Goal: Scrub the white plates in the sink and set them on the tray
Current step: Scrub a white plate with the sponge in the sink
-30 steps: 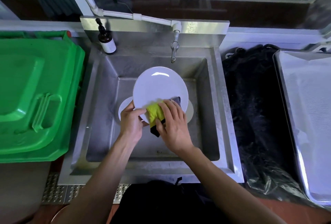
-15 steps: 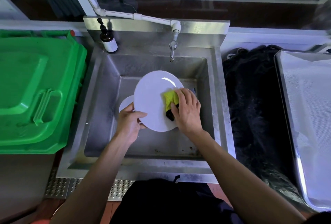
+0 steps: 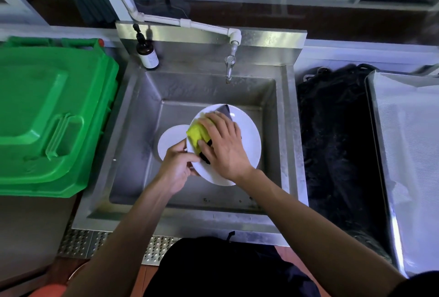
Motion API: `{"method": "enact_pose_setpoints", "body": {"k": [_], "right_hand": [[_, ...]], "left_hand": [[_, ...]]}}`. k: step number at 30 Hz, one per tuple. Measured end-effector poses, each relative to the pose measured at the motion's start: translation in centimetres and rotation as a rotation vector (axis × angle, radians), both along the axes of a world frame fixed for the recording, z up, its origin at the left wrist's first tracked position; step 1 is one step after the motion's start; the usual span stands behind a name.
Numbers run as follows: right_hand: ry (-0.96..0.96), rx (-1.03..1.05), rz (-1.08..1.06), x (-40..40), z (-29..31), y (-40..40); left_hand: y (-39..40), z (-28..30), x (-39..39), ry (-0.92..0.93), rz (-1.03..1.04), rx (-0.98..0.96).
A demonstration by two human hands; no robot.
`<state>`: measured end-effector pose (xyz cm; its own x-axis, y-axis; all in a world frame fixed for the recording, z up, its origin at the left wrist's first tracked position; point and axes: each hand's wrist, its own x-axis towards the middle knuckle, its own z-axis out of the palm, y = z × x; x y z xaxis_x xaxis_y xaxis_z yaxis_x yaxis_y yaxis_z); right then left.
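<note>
Over the steel sink [image 3: 133, 135] we go: the left hand [image 3: 177, 169] grips the near-left rim of a white plate [image 3: 248, 144], fingers curled under its edge and thumb on top, holding it tilted above the basin floor. The right hand [image 3: 224, 145] lies across the face of that plate, its fingers curled over a yellow sponge [image 3: 196, 134] with a dark underside, pressing it against the plate's upper-left part. A second white plate [image 3: 169, 141] lies flat on the bottom of the sink, just left of the held plate and partly hidden under it and the left hand. At the back of the sink the tap [image 3: 230, 64] hangs down from a white pipe [image 3: 190, 23], its spout above the far end of the basin. A brown pump bottle [image 3: 147, 53] with a white label stands on the sink's back-left corner ledge. Left of the sink sits a green bin [image 3: 47, 118] with its lid closed. Right of the sink comes a dark black mass [image 3: 332, 142], what it is I cannot tell, and beyond that the metal tray [image 3: 403, 154], lined with something pale, well apart from the plates.
</note>
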<state>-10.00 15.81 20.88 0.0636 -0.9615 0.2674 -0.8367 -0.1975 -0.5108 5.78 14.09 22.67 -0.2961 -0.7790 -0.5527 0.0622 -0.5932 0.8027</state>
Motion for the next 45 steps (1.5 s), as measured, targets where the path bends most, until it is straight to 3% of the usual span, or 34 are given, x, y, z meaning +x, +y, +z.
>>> {"method": "enact_pose_setpoints", "body": {"k": [6, 17, 33, 38, 45], "right_hand": [[0.019, -0.025, 0.062, -0.7, 0.3, -1.2], [-0.139, 0.133, -0.351, -3.1, -1.0, -1.2], [-0.234, 0.116, -0.290, -0.9, -2.2, 3.8], [-0.185, 0.106, -0.419, -1.4, -2.4, 4.1], [-0.384, 0.193, -0.564, -2.8, -2.3, 3.0]], "left_hand": [[0.6, 0.2, 0.1, 0.031, -0.002, 0.017], [0.8, -0.4, -1.0, -0.027, 0.153, -0.038], [-0.8, -0.9, -4.0, 0.099, 0.397, -0.006], [-0.9, -0.9, -4.4, 0.126, 0.439, 0.006], [-1.1, -0.8, -4.4, 0.114, 0.406, -0.014]]}}
